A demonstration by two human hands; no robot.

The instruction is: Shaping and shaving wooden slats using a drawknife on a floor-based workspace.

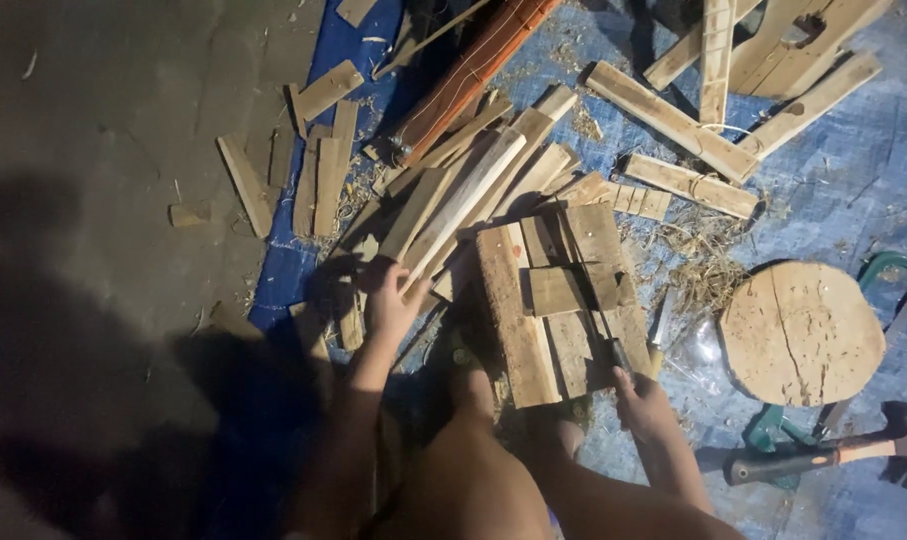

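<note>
My left hand (388, 300) grips the near end of a long pale wooden slat (468, 205) that slants up and right over a heap of split planks (453, 180). My right hand (641, 400) is closed on the dark handle of a blade or knife (613, 345) whose tip lies against a stack of short flat boards (553, 300) in front of me. My bare knees fill the bottom centre of the view.
A round cracked wooden chopping block (801, 332) sits to the right. A claw hammer (823, 457) lies at the lower right on the blue tarp (833, 200). More planks (713, 110) lie at the top right. Bare dark concrete floor (93, 200) spreads to the left.
</note>
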